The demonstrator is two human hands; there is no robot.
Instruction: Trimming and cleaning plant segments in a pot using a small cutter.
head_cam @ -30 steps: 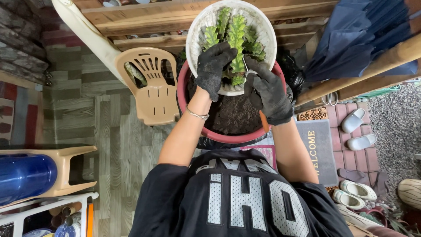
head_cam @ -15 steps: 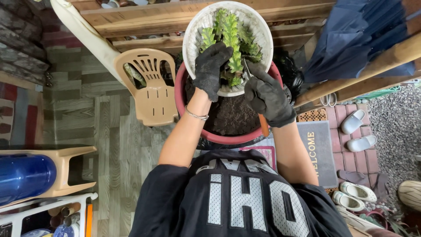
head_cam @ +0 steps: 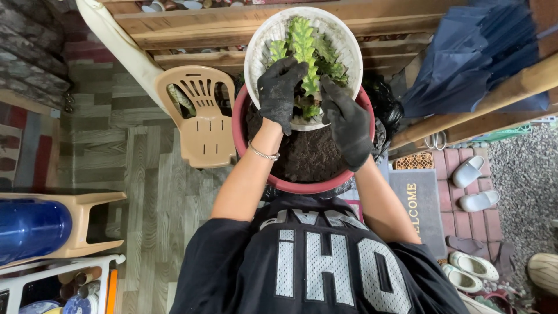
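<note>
Left hand (head_cam: pixel 279 93) grasping cactus (head_cam: pixel 306 43) stem; right hand (head_cam: pixel 347 122) beside it, grip hidden, cannot tell. White pot (head_cam: pixel 256 55) tilted over red basin (head_cam: pixel 244 145): may slip, spines may pierce gloves.

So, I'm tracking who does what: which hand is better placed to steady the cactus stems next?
Probably the left hand: it already rests against the cactus in the white pot. The right hand sits lower, at the rim.

Wood-plank floor (head_cam: pixel 151 174) under tan plastic chair (head_cam: pixel 203 116), doormat (head_cam: pixel 419 203), slippers (head_cam: pixel 471 171).

White plastic pot (head_cam: pixel 264 35), matt; gloves (head_cam: pixel 278 93) probably coarse knit.
</note>
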